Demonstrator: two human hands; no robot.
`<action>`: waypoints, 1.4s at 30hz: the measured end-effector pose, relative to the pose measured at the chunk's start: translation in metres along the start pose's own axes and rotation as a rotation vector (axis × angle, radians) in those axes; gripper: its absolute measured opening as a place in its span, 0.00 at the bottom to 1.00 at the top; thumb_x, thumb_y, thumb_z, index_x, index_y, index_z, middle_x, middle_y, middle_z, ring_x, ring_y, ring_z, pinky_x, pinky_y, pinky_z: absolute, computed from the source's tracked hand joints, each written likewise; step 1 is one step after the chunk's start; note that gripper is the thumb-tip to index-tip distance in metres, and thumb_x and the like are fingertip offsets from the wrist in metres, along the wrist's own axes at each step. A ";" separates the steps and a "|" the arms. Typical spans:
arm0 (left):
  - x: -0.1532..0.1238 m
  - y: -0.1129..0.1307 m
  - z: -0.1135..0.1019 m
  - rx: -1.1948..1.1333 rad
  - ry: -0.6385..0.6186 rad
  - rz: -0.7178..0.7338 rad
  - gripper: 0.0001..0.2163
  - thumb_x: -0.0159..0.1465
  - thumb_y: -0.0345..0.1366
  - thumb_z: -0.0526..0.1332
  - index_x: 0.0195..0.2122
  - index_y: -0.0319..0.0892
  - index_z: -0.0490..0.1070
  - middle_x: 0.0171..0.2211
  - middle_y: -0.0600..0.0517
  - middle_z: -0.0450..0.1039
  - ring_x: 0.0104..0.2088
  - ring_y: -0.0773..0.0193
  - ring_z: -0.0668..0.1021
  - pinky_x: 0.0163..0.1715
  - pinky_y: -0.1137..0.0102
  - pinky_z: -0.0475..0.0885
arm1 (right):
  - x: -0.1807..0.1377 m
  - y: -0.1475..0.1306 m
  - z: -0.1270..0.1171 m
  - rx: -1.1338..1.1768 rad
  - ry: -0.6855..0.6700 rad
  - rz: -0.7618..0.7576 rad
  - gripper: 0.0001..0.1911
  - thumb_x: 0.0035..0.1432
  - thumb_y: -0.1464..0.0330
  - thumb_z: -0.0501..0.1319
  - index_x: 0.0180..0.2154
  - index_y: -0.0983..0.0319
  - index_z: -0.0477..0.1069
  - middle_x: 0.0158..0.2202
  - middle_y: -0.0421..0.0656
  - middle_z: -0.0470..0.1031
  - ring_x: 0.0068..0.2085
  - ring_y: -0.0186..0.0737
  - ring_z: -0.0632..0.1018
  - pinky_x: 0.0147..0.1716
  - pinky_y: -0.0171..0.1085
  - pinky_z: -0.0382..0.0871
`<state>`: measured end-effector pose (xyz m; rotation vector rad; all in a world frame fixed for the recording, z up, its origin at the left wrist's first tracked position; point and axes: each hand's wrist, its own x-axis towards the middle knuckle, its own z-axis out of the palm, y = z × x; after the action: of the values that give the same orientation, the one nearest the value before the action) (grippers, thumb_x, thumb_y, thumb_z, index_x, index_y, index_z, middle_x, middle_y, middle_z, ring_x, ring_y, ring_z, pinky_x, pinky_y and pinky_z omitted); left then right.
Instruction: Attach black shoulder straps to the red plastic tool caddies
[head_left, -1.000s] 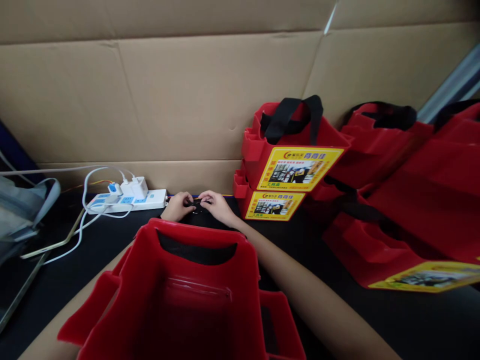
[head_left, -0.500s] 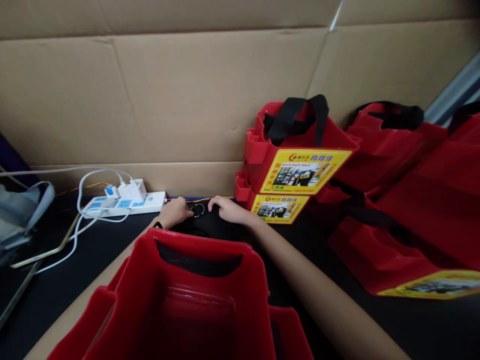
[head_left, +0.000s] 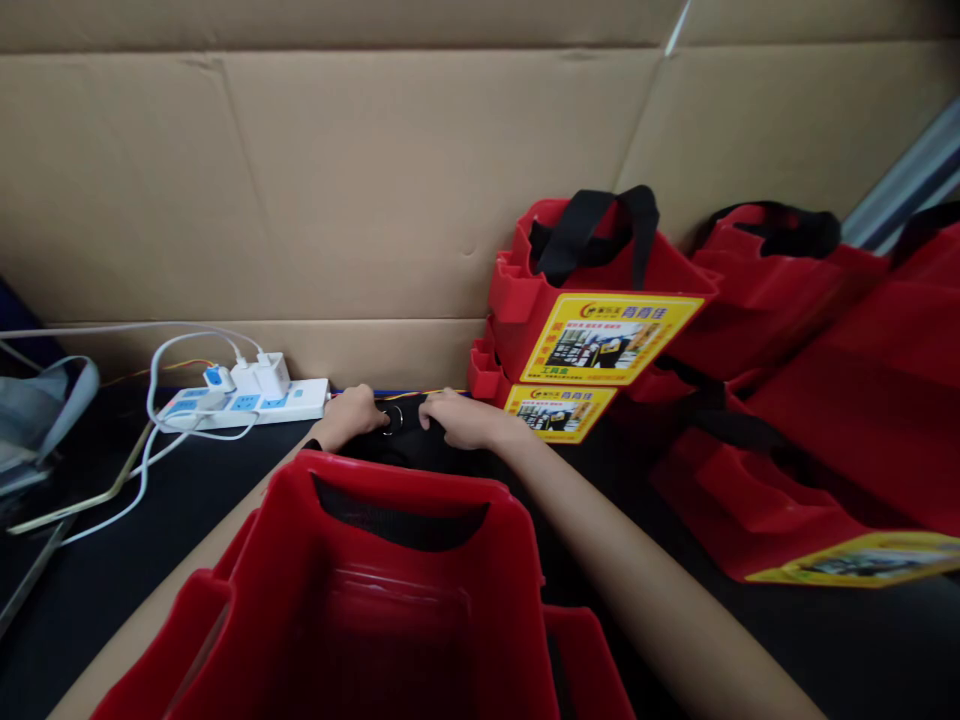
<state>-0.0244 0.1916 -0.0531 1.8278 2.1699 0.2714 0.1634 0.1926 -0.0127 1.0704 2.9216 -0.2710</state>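
Beyond the far rim of a red plastic tool box (head_left: 420,490), both hands are at a black strap (head_left: 409,412) stretched between them. My left hand (head_left: 349,415) is closed on the strap's left end, thumb beside the thin metal rings (head_left: 396,420). Fingers of my right hand (head_left: 459,418) are curled over the other end. The tool box stands close below my view, between my forearms, its open top towards me. Black webbing (head_left: 397,520) shows through the slot in its far wall. Part of the strap below my hands is hard to make out against the black table.
To the left lies a white power strip (head_left: 300,402) with chargers and loose white cables (head_left: 154,400). Stacked red tool boxes (head_left: 517,345) with black handles and yellow labels stand at the right. Behind everything rises a cardboard wall (head_left: 360,200). A metal bar (head_left: 82,515) lies at far left.
The black strap now lies across the gap between my hands, and the rings have turned so they look narrower. My right hand has moved slightly right and closed on the strap.
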 end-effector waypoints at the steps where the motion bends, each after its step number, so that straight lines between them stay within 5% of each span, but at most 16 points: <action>1: 0.000 0.000 0.000 -0.007 0.012 0.000 0.14 0.63 0.38 0.57 0.48 0.39 0.65 0.47 0.46 0.68 0.44 0.59 0.73 0.42 0.60 0.71 | -0.001 0.001 0.000 -0.014 0.008 0.023 0.19 0.40 0.87 0.53 0.32 0.64 0.71 0.41 0.50 0.71 0.44 0.46 0.69 0.37 0.36 0.61; 6: 0.003 -0.006 -0.009 -0.075 0.075 0.014 0.13 0.63 0.38 0.57 0.48 0.40 0.66 0.47 0.46 0.67 0.45 0.59 0.73 0.43 0.60 0.71 | -0.003 0.004 0.002 0.006 -0.024 0.070 0.17 0.38 0.88 0.54 0.27 0.65 0.71 0.36 0.51 0.73 0.38 0.46 0.72 0.34 0.37 0.61; 14: 0.007 -0.011 -0.015 -0.299 0.023 0.149 0.13 0.63 0.38 0.56 0.47 0.38 0.66 0.46 0.46 0.68 0.42 0.61 0.74 0.40 0.61 0.72 | 0.000 -0.001 -0.006 0.310 0.023 -0.079 0.20 0.43 0.86 0.52 0.34 0.63 0.73 0.33 0.42 0.77 0.31 0.32 0.75 0.29 0.30 0.65; 17: 0.006 -0.008 -0.014 -0.389 -0.002 0.244 0.13 0.64 0.38 0.56 0.46 0.37 0.66 0.43 0.47 0.69 0.39 0.62 0.74 0.37 0.63 0.73 | 0.004 -0.005 -0.008 0.411 0.129 -0.117 0.18 0.46 0.84 0.55 0.38 0.63 0.73 0.35 0.41 0.77 0.32 0.30 0.76 0.31 0.29 0.66; 21: 0.002 -0.004 -0.016 -0.476 0.007 0.393 0.09 0.59 0.36 0.61 0.38 0.36 0.70 0.33 0.51 0.72 0.32 0.66 0.74 0.33 0.69 0.71 | 0.008 -0.004 -0.012 0.438 0.347 -0.046 0.08 0.54 0.74 0.56 0.35 0.65 0.74 0.25 0.42 0.75 0.28 0.34 0.74 0.31 0.33 0.65; 29: -0.001 0.008 -0.021 -0.576 0.047 0.550 0.11 0.43 0.32 0.69 0.26 0.38 0.69 0.20 0.58 0.66 0.24 0.68 0.69 0.27 0.73 0.64 | 0.011 -0.003 -0.010 0.427 0.538 -0.019 0.10 0.60 0.68 0.52 0.35 0.64 0.71 0.36 0.45 0.75 0.37 0.39 0.73 0.36 0.35 0.60; 36: -0.001 0.009 -0.028 -0.789 0.002 0.593 0.15 0.45 0.29 0.66 0.33 0.39 0.64 0.27 0.56 0.70 0.30 0.67 0.74 0.34 0.72 0.69 | 0.014 -0.002 0.000 0.468 0.506 -0.003 0.09 0.57 0.69 0.54 0.31 0.63 0.72 0.28 0.39 0.73 0.30 0.34 0.71 0.30 0.31 0.57; 42: -0.007 0.006 -0.036 -0.889 -0.035 0.558 0.15 0.47 0.28 0.63 0.37 0.39 0.64 0.28 0.55 0.69 0.28 0.70 0.73 0.31 0.73 0.70 | 0.017 -0.001 0.003 0.462 0.521 0.101 0.18 0.54 0.59 0.55 0.21 0.65 0.67 0.17 0.35 0.57 0.22 0.29 0.59 0.23 0.32 0.47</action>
<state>-0.0298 0.1874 -0.0166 1.7595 1.1229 1.0943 0.1497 0.2018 -0.0164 1.5458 3.3281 -0.8091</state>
